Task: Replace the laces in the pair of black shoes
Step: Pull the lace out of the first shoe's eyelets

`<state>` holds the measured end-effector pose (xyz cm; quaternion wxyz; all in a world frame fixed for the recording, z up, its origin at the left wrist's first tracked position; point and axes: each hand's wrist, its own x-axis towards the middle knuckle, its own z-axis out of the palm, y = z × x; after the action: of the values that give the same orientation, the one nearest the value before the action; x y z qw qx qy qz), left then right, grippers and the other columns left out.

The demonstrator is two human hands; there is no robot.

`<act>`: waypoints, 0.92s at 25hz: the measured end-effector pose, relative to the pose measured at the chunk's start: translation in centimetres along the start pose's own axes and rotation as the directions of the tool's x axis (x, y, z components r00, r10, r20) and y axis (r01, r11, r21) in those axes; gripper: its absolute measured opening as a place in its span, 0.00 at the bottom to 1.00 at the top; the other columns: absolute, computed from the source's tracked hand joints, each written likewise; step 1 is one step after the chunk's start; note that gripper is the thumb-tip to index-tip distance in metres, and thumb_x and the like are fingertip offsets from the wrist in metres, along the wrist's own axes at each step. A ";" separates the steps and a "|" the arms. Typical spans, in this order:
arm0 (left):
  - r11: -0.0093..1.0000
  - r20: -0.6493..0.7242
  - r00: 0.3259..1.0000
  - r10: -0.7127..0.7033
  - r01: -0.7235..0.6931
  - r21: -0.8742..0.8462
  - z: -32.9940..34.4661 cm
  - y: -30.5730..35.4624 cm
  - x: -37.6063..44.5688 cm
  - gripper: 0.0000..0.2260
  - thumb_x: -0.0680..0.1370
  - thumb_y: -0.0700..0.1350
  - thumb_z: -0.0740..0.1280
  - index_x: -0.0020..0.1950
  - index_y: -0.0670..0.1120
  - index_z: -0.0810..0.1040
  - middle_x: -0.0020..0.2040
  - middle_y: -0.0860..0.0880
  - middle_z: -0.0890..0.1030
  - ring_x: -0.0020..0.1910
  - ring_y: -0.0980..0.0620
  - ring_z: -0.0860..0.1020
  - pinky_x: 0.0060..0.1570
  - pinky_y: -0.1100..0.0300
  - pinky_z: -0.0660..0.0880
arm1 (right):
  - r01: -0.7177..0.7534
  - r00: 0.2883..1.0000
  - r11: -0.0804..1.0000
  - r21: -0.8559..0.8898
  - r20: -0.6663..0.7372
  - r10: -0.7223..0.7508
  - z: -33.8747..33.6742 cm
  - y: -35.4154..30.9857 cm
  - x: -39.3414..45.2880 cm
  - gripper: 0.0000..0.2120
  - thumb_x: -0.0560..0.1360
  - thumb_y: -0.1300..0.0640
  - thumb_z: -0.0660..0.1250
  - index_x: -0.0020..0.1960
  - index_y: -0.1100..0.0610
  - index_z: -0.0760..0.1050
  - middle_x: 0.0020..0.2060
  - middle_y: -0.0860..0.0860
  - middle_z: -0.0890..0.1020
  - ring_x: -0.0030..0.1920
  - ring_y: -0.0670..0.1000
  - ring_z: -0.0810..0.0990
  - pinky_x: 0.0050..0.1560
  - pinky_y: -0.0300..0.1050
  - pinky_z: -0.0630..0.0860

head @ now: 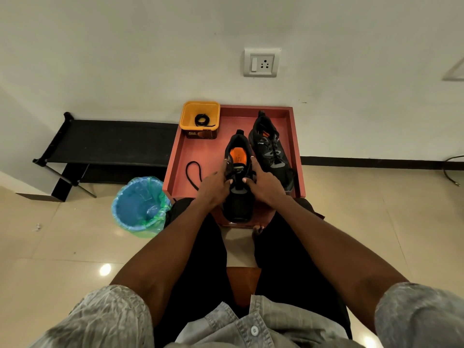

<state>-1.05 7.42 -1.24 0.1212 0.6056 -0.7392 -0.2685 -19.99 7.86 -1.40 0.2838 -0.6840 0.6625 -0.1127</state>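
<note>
A seated person's left hand (216,187) and right hand (263,185) clasp the near black shoe (238,194) from either side on a red tray-topped desk (200,151), fingers curled around its eyelet area. The hands hide its lacing. The second shoe (271,151) lies just beside it, laced; a loose lace (192,172) rests left, another coiled in a yellow tub (199,119).

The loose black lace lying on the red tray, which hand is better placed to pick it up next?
Probably the left hand. The loose lace lies on the red tray just to its left, while the right hand is across the near shoe, which both hands grip.
</note>
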 end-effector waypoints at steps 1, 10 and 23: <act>1.000 0.012 1.000 -0.004 0.004 0.020 -0.3 0.0 -0.1 0.27 0.80 0.44 0.62 0.78 0.52 0.56 0.58 0.42 0.79 0.53 0.40 0.78 0.49 0.48 0.74 | -0.001 1.000 1.000 0.002 -0.005 0.001 -0.1 0.0 -0.5 0.36 0.80 0.44 0.61 0.80 0.49 0.45 0.51 0.58 0.83 0.50 0.61 0.82 0.53 0.59 0.79; 0.941 -0.208 0.958 -0.199 0.246 0.234 -2.7 -1.2 -0.5 0.18 0.75 0.40 0.62 0.64 0.41 0.76 0.63 0.41 0.74 0.63 0.40 0.72 0.65 0.46 0.66 | -0.089 0.994 0.963 -0.255 0.037 0.101 -1.4 0.1 -2.5 0.12 0.77 0.53 0.63 0.54 0.59 0.79 0.50 0.58 0.82 0.54 0.62 0.81 0.54 0.55 0.78; 0.932 -0.016 0.936 -0.352 0.349 -0.098 -0.7 -1.4 0.8 0.19 0.78 0.47 0.64 0.65 0.39 0.74 0.67 0.39 0.74 0.63 0.40 0.74 0.60 0.49 0.74 | -0.297 0.949 0.940 0.170 -0.056 0.310 0.1 -2.6 0.8 0.13 0.77 0.50 0.64 0.46 0.60 0.75 0.44 0.56 0.80 0.43 0.58 0.78 0.38 0.45 0.69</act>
<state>0.30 6.27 -1.51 0.1117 0.7259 -0.6038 -0.3099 -17.65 7.03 -0.19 0.3240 -0.5435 0.7600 -0.1482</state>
